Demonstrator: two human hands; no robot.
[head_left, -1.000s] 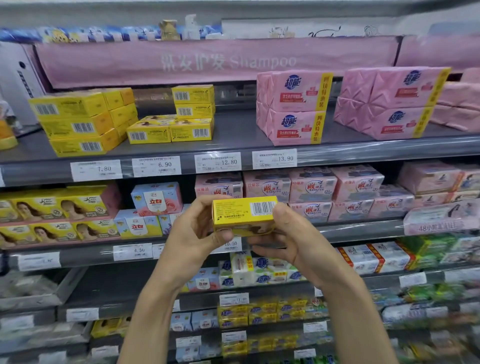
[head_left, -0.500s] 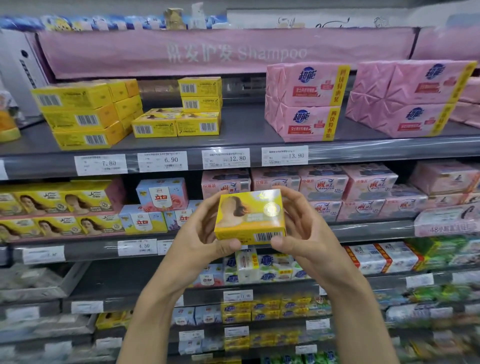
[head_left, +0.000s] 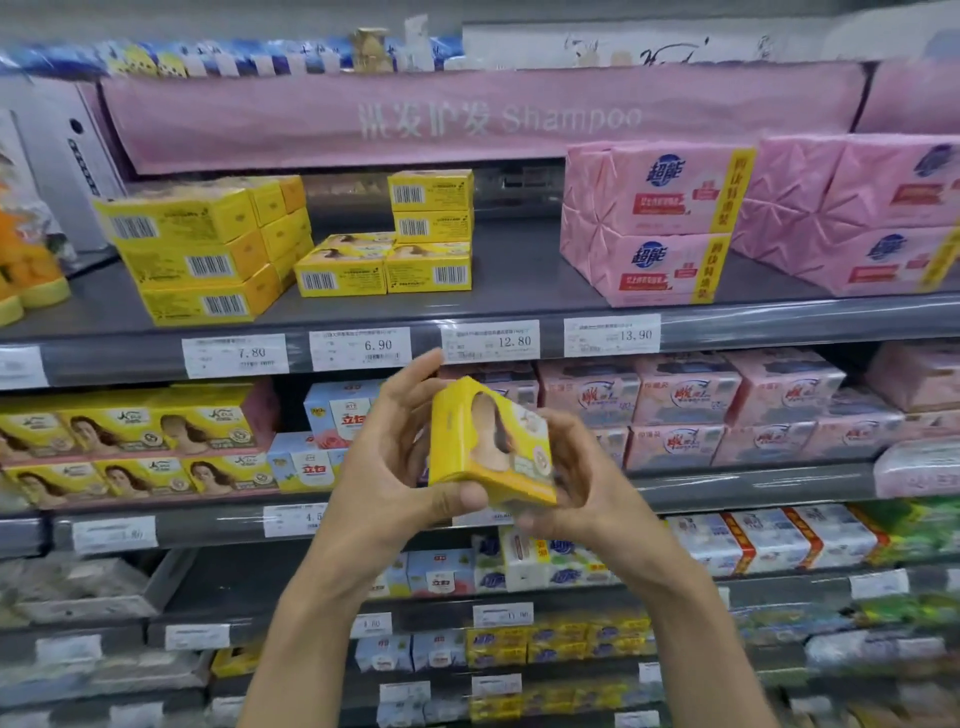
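Carton (head_left: 488, 447) held between the left hand (head_left: 384, 467), at its left side and lower edge, and the right hand (head_left: 587, 483), behind and under its right side; both are in front of the middle shelf (head_left: 753, 486). On the upper shelf (head_left: 519, 280): tall stack (head_left: 192, 260) at left, smaller stack (head_left: 431, 228) just to its right, wrapped packs (head_left: 654, 223) well apart at right. Price tags (head_left: 358, 347) line that shelf's front edge, above the carton. Banner (head_left: 467, 119) hangs above the stacks. On the middle shelf: rows of boxes (head_left: 130, 441) left of the hands, bundled packs (head_left: 727, 410) to their right.
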